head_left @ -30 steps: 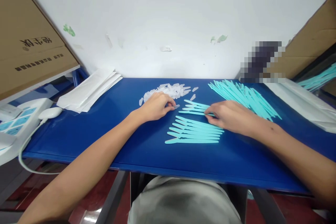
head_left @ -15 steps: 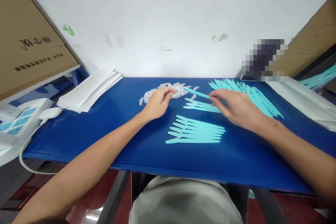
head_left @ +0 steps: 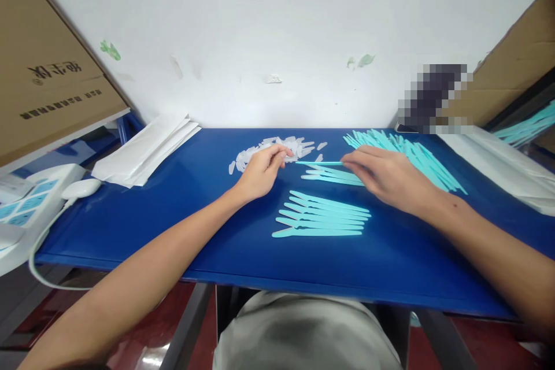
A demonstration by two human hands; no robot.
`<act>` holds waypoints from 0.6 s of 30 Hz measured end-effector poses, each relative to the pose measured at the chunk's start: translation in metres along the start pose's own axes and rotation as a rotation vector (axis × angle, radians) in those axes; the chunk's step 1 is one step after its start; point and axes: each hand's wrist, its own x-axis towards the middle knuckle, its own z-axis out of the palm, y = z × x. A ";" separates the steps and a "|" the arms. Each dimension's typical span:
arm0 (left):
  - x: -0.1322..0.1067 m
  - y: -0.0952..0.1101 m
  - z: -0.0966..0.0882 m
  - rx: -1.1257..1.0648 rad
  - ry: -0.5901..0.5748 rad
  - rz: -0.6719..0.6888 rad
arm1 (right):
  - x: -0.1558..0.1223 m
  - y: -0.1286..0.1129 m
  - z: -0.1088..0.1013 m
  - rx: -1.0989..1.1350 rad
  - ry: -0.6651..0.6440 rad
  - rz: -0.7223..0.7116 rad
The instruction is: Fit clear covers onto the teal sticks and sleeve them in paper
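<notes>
My right hand [head_left: 385,176] pinches the end of a slim turquoise eyebrow razor [head_left: 318,163], its other end pointing left toward my left hand [head_left: 263,170]. The left thumb and fingers are pressed together at the near edge of a pile of translucent white blade caps [head_left: 301,150]; whatever sits between them is too small or hidden to make out. Just below the held razor, a few razors [head_left: 336,176] lie partly behind my right hand. Nearer to me, several more razors [head_left: 323,221] are fanned out in a neat row. A heap of loose razors [head_left: 420,159] lies beyond my right hand.
White paper sheets [head_left: 143,153] lie at the left, near a power strip [head_left: 43,202] with a white plug and cable. Cardboard boxes [head_left: 52,69] flank both sides. A white sheet [head_left: 498,167] is at the right. A white wall [head_left: 269,23] closes off the blue table's back.
The razor in my right hand has dropped slightly and swung from a slant to nearly level, its tip now nearer my left fingers. My left hand has hardly moved.
</notes>
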 end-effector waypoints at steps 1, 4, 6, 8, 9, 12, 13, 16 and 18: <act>0.000 0.000 0.000 0.004 0.002 0.004 | 0.000 0.000 0.000 -0.002 0.005 0.004; 0.001 -0.001 0.000 0.010 0.011 0.016 | 0.000 0.000 -0.001 -0.007 0.024 0.013; 0.001 -0.002 0.001 0.007 0.012 0.014 | 0.000 0.000 0.000 -0.009 0.031 0.008; 0.000 -0.003 0.002 0.004 0.009 0.014 | 0.000 0.000 -0.001 -0.007 0.033 0.005; 0.000 -0.003 0.002 0.002 0.006 0.013 | 0.000 0.000 -0.001 -0.005 0.032 0.005; -0.001 -0.003 0.003 -0.006 -0.003 -0.001 | 0.000 0.000 -0.002 -0.008 0.036 0.009; -0.001 -0.003 0.003 -0.007 -0.004 -0.004 | 0.000 0.001 -0.002 -0.011 0.039 0.009; -0.001 -0.003 0.004 -0.013 0.002 0.003 | -0.001 0.002 0.000 -0.013 0.039 0.010; -0.002 -0.002 0.005 -0.029 -0.004 0.006 | 0.000 0.001 0.001 -0.007 0.031 0.003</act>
